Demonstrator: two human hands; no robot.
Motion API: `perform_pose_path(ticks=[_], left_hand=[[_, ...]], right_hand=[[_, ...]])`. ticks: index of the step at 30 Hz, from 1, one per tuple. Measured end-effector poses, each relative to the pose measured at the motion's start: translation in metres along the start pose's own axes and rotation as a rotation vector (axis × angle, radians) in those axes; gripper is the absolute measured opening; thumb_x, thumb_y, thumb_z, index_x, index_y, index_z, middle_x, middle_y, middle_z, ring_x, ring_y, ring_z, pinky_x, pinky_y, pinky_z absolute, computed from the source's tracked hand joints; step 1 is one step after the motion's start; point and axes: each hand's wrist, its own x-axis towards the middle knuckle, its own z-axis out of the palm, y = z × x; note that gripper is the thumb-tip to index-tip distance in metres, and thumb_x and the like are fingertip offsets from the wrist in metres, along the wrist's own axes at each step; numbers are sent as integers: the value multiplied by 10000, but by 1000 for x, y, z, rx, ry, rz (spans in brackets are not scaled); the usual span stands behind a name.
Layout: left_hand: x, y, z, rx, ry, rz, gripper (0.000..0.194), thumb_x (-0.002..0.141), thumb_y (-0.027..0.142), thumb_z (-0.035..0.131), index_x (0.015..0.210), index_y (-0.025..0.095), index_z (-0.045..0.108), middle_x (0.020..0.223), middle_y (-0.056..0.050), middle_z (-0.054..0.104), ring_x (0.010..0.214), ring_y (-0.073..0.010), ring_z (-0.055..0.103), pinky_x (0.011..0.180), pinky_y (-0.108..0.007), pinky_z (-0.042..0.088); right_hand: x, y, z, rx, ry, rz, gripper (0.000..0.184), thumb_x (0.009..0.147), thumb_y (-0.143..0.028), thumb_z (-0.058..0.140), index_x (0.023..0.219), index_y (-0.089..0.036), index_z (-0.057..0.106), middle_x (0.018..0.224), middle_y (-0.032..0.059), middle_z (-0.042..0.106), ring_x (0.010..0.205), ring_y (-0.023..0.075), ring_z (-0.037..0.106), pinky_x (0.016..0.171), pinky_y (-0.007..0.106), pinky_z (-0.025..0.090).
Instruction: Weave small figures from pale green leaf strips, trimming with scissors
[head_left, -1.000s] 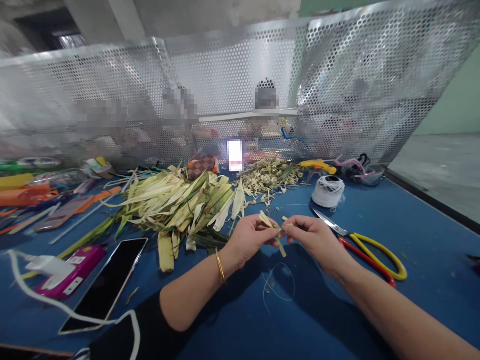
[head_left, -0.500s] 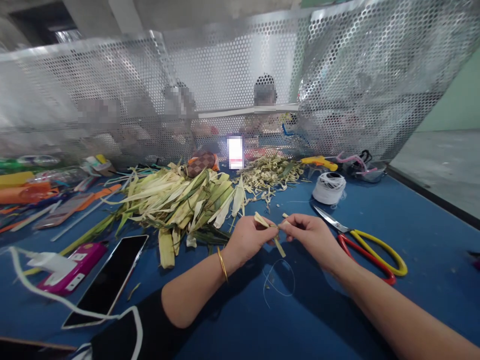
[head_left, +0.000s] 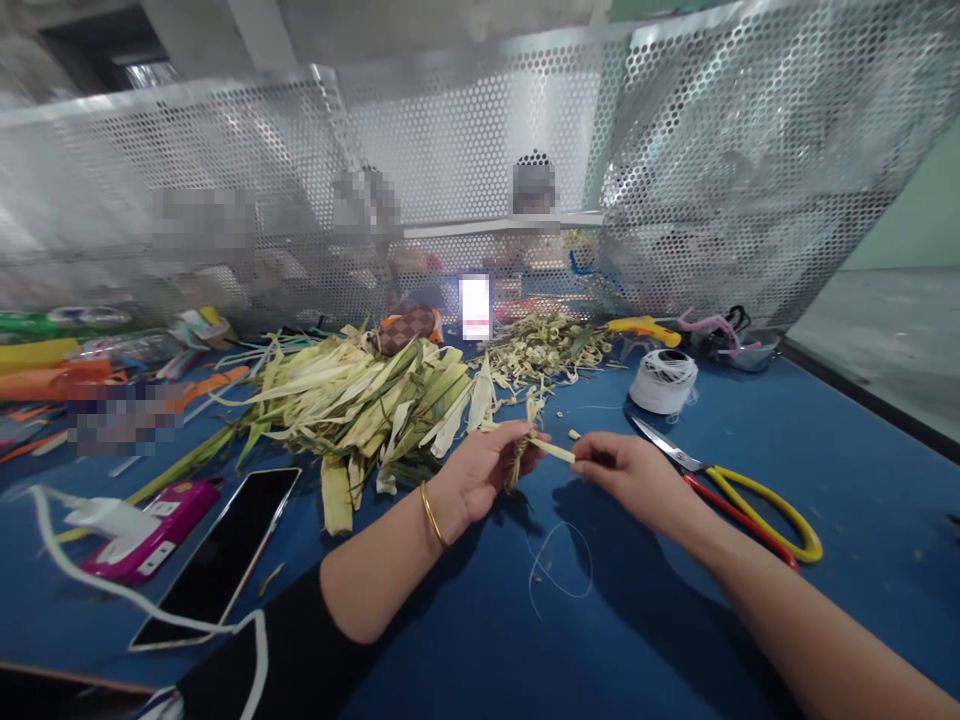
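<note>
"What's at the far left, using the big heap of pale green and yellow husks (head_left: 367, 395) as the landmark?"

"Left of it and nearer the person, a magenta power strip (head_left: 161, 530) with a white plug (head_left: 116, 522). Then a black-screened phone (head_left: 225, 550), on the heap's near side, on the blue worktop (head_left: 465, 640)."

"And the hands?"

"Both right of the heap. The left hand (head_left: 484, 468) is closed on a small bundle of dry fibres (head_left: 516, 462) and a narrow, pale yellow strip (head_left: 553, 450). The right hand (head_left: 630, 478) has its fingertips together on the strip's right end."

"Further right of the heap?"

"A white thread spool (head_left: 664, 382), then red-and-yellow-handled scissors (head_left: 686, 460), closer to the person than the spool."
</note>
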Motion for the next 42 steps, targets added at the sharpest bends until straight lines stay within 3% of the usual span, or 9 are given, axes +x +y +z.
perform_pose_path(ticks=[5, 9, 14, 18, 21, 25, 29, 35, 42], left_hand=[[1, 6, -1, -122, 10, 1, 129, 839, 144, 546, 773, 107, 651, 685, -40, 687, 574, -95, 625, 600, -200, 519], [-2, 6, 1, -129, 5, -7, 152, 855, 131, 529, 770, 104, 651, 703, -35, 693, 545, -84, 614, 560, -186, 515], [-6, 6, 2, -89, -29, -15, 143, 838, 117, 553, 753, 101, 666, 721, -17, 677, 543, -65, 596, 513, -165, 490], [-6, 8, 2, -52, -24, -20, 115, 818, 123, 581, 753, 106, 674, 718, -23, 672, 559, -62, 587, 495, -151, 468], [-6, 9, 1, -24, -47, -31, 96, 807, 146, 598, 792, 110, 685, 794, -45, 693, 570, -59, 581, 513, -150, 467], [-8, 8, -1, 38, -144, -79, 74, 781, 171, 629, 811, 129, 681, 938, -67, 703, 678, -88, 620, 536, -162, 473], [-8, 2, -3, 86, -247, -131, 72, 738, 174, 671, 800, 147, 646, 942, -47, 705, 643, -90, 617, 571, -190, 493], [-8, -4, -2, 96, -360, -214, 172, 677, 207, 725, 795, 146, 615, 806, -32, 695, 651, -106, 630, 654, -228, 517], [-11, -7, 3, 106, -301, -135, 136, 658, 211, 713, 733, 139, 625, 706, -17, 667, 587, -98, 597, 620, -229, 512]], right_hand=[[-8, -8, 7, -289, -310, -175, 112, 693, -148, 675, 767, -231, 681, 819, 4, 618, 688, 151, 589, 645, 280, 421], [-12, -13, 15, -476, -340, -241, 102, 707, -140, 706, 743, -230, 674, 822, -11, 613, 734, 157, 591, 762, 340, 383], [-12, -10, 18, -442, -365, -272, 113, 754, -113, 637, 688, -205, 639, 806, -4, 613, 758, 155, 589, 785, 337, 374], [-9, -8, 13, -239, -291, -221, 84, 786, -166, 553, 710, -200, 565, 774, 21, 606, 742, 173, 568, 688, 308, 415], [-5, -9, 5, 147, -176, -28, 157, 815, -330, 526, 717, -212, 490, 726, 16, 621, 726, 178, 605, 695, 325, 460], [-3, -13, -2, 490, -91, 222, 312, 700, -470, 644, 705, -211, 470, 609, -41, 582, 554, 131, 598, 615, 292, 483], [-4, -19, -2, 512, -54, 247, 348, 647, -495, 679, 688, -202, 495, 543, -77, 516, 394, 68, 465, 461, 236, 425], [-6, -22, 1, 468, -24, 233, 364, 634, -511, 682, 667, -203, 491, 443, -109, 390, 336, 37, 270, 346, 194, 207], [-7, -24, 3, 424, -37, 216, 352, 657, -517, 653, 667, -205, 490, 434, -115, 334, 369, 44, 212, 381, 206, 134]])
